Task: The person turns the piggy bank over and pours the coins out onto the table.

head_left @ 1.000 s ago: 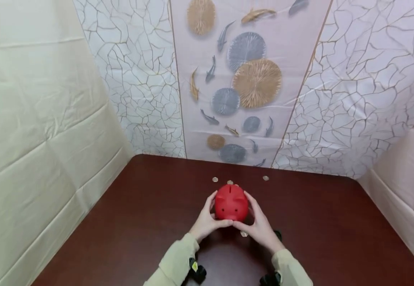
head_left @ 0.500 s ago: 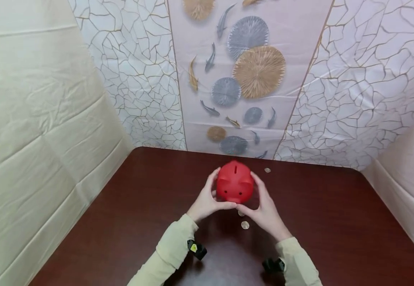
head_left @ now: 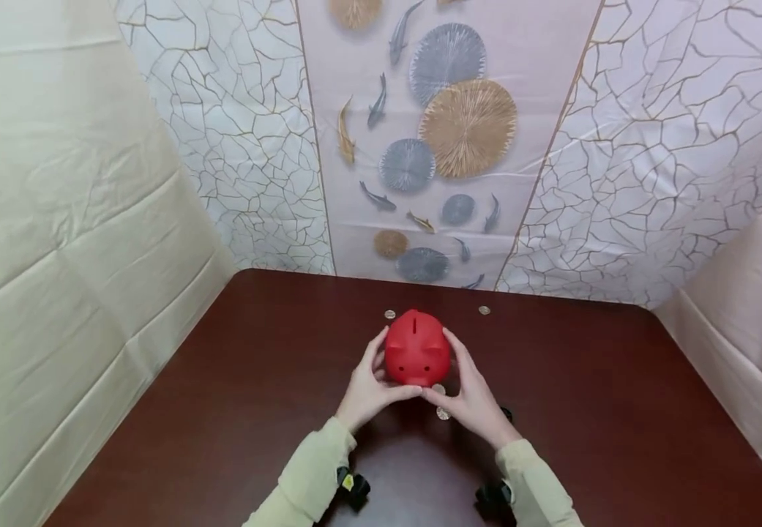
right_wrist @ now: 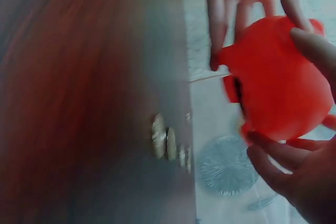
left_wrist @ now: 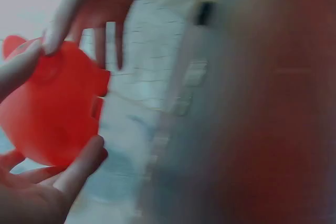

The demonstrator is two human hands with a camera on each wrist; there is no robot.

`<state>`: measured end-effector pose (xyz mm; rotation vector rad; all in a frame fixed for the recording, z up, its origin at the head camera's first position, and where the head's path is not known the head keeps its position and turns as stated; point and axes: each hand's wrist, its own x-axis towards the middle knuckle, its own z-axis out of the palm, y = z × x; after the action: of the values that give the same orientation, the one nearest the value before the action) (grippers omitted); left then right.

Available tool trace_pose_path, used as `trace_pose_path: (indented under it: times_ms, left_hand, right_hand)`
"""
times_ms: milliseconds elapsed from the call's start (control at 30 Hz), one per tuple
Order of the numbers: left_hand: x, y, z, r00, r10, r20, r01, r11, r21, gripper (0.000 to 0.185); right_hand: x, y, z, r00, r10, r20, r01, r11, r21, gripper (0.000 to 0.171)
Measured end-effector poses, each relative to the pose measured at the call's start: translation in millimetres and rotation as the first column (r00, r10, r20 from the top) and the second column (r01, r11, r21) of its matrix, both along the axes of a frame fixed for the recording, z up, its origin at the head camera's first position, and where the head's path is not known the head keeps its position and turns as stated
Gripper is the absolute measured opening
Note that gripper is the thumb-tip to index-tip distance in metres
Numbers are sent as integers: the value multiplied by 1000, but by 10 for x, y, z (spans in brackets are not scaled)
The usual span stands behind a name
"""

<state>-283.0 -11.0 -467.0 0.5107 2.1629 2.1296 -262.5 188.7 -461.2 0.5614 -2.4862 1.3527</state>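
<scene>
A red piggy bank point(head_left: 416, 353) with a coin slot on top and two dark eyes faces me in the head view. My left hand point(head_left: 365, 390) holds its left side and my right hand point(head_left: 475, 404) its right side, the thumbs meeting below the snout. Both wrist views show its stubby feet lifted clear of the tabletop. In the right wrist view, the fingertips of my right hand point(right_wrist: 302, 169) reach the underside near a foot. Coins lie around it: one coin point(head_left: 443, 413) close to my right thumb, another coin point(head_left: 390, 315) behind the piggy bank.
The dark reddish-brown table point(head_left: 255, 380) extends to both sides. A further coin point(head_left: 484, 310) lies toward its back edge. A patterned cloth point(head_left: 420, 168) hangs behind, and pale cloth point(head_left: 77, 256) slopes along the left side.
Both hands raised the piggy bank off the table, then brought it down slightly. The head view has tilted downward a little. Both hands have kept their hold.
</scene>
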Motion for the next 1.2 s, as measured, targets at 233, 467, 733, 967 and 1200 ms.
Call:
trace_pose_path:
  times_ms: [233,467,733,967,1200]
  left_hand:
    - [-20,-47,65,990,19,-139,-41,987,-158,101]
    - [-1,13,-31,989,56,-136,-71,991,-110,103]
    - [-94,-7,-53,994,105,-27,-108,981,-159,95]
    - [-56,2,-20,999,53,-12,-54,986,-155,91]
    - [156,4,359,976,87,-198,-100,993,-57,66]
  right_hand:
    - [38,-30,42,998,10,63,-6,998,-66,97]
    - [57,-1,-36,999,-28,-46,25,999,-48,99]
    - [-81,28,-19,997,25,76,-18,996,-90,93]
    - [-68,60,-30,991,52,120,-36,991,-129,93]
    - [-64,70,-17,976,130,174,-66,942,-330,101]
